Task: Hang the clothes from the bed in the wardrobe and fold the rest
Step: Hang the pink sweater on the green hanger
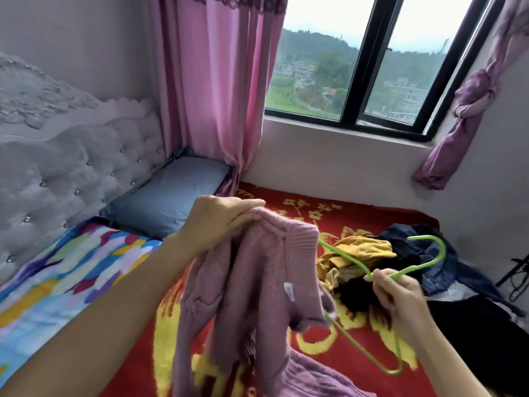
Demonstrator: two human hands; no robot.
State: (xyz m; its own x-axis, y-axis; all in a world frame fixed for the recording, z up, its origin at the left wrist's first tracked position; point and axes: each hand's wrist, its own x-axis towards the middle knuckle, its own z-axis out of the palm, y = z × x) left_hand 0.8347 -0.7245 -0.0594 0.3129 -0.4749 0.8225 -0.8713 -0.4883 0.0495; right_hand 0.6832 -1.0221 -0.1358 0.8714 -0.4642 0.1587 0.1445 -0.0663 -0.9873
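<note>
— Was there any writing to read?

— Only a small white tag (pixel 289 291) sewn on the pink knit sweater (pixel 252 282), and its print was too blurred to make out.

— Where was the sweater?

— Held up over the middle of the bed. The left hand (pixel 220 222) gripped its top edge, fingers curled over the knit, and the rest hung down to the red blanket (pixel 286 368) with yellow flowers. The right hand (pixel 398 293) pinched a green hanger (pixel 347 260) just below its hook. One arm of the hanger ran behind the sweater's ribbed edge, but I could not tell whether it was inside the garment.

— And the rest of the bed?

— A pile of clothes (pixel 400 259), mustard yellow and dark, lay near the far right corner. A blue-grey pillow (pixel 171 196) sat in the far left corner against the tufted headboard (pixel 71 167), and a many-coloured quilt (pixel 71 267) lay along the left edge.

— The room?

— A pink curtain (pixel 211 96) hung beside a black-framed window (pixel 357 67), with a knotted purple curtain (pixel 472 96) on the right wall.
</note>
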